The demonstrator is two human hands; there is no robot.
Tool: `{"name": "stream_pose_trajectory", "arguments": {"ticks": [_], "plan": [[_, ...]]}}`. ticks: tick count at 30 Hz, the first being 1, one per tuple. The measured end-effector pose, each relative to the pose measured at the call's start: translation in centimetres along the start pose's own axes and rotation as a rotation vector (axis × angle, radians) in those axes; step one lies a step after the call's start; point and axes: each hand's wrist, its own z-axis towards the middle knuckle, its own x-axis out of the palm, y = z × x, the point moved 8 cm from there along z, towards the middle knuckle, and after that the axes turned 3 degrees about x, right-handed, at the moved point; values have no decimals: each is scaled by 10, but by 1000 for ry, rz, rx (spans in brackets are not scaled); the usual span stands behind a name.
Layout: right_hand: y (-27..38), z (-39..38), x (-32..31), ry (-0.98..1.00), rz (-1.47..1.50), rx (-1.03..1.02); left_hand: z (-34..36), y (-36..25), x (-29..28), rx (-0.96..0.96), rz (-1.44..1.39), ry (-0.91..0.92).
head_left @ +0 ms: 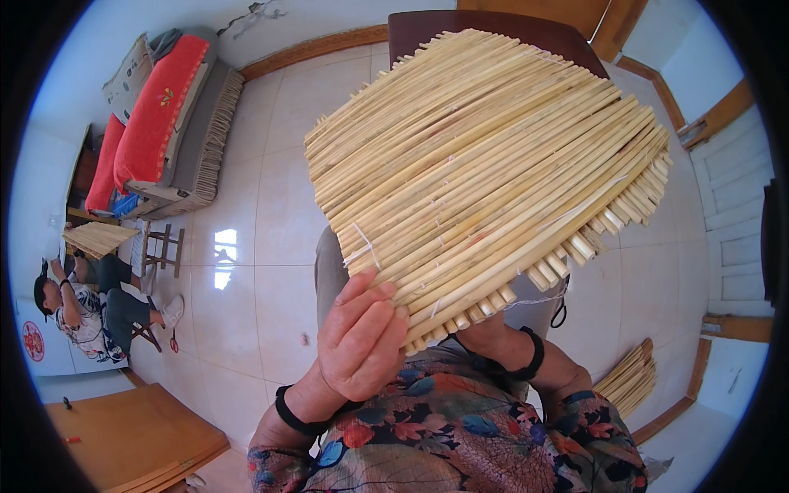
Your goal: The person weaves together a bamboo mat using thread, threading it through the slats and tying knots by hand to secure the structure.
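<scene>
A large mat of pale stalks (485,156) lies tilted in front of me, its stalks set side by side. White thread (359,238) shows in short stitches and loose ends across it. Below its right edge, the cut ends of a second layer of stalks (559,267) stick out crosswise. With bent fingers on top, my left hand (366,333) grips the mat's near left corner. My right hand (485,333) is tucked under the near edge, its fingers hidden behind the stalks. A thin white strand (534,301) hangs near that wrist.
Behind the mat stands a dark red table (419,26). A bundle of stalks (629,378) lies on the floor at the right. At the far left a seated person (107,304) is beside another stalk mat (100,238), near a sofa with a red cover (160,123).
</scene>
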Motion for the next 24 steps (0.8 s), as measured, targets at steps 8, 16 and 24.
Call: {"name": "stream_pose_trajectory", "arguments": {"ticks": [8,16,24], "plan": [[14,4,5,48,-549,-122,-8,5,1,-18,-28,1],[-12,7,1,121,-219,328,-16,12,3,-34,-24,-43],[-10,9,2,185,-469,236,-20,13,7,7,-19,-64]]}}
